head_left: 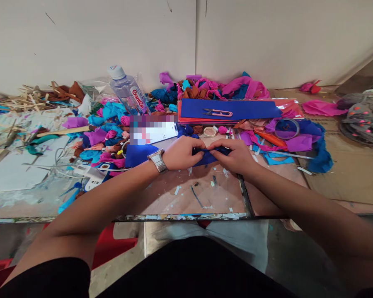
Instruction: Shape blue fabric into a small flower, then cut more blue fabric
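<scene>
The worktable (174,203) spans the whole view, its near edge chipped and flecked with scraps. Cardboard (354,174) covers its right end. A loose heap of coloured pieces (113,111), in turquoise, pink, purple and brown, runs along the back edge and down the left side. In front of its middle part, near the back edge, a long dark blue sheet (251,108) lies on top of red ones. The clear bottle (129,93), white-capped, leans left of that stack. The left hand (180,153) and the right hand (236,155) meet between the stack and the near edge, each with thumb and fingers pinched on a blue strip (207,159). The strip stretches between them; whether it touches the tabletop is unclear. A lit phone (161,133), partly blurred out, lies just behind the left hand. Toward the right end sits a clear round roll (287,137). Pink-handled snips (219,113) rest on the blue sheet, and a metal watch (158,161) circles the left wrist.
</scene>
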Demonstrator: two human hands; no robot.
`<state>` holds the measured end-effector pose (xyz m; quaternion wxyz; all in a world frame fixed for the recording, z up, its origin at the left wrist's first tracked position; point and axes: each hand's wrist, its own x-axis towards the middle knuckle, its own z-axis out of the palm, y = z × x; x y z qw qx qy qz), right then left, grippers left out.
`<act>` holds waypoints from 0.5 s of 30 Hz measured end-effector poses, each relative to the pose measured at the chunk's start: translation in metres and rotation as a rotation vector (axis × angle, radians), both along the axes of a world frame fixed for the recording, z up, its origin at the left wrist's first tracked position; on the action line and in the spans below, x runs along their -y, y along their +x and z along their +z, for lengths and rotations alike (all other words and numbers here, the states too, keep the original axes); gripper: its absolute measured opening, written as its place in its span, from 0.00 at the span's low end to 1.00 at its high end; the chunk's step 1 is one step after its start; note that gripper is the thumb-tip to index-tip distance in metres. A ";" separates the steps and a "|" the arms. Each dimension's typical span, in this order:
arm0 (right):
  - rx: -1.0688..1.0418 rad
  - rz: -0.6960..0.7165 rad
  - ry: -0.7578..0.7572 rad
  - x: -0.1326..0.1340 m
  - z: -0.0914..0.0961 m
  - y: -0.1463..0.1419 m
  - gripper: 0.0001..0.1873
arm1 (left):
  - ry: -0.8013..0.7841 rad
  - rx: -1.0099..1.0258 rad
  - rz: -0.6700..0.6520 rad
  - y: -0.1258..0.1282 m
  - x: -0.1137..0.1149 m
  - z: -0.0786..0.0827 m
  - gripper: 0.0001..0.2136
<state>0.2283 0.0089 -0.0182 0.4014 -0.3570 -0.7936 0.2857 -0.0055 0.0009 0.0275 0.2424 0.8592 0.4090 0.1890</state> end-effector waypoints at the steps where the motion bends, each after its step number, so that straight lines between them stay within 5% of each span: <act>1: 0.002 0.002 0.003 0.000 0.000 0.000 0.08 | -0.009 -0.001 0.000 0.000 0.000 0.000 0.12; 15: 0.012 -0.006 0.048 0.000 0.001 -0.001 0.09 | 0.078 -0.151 0.003 0.005 0.005 -0.003 0.13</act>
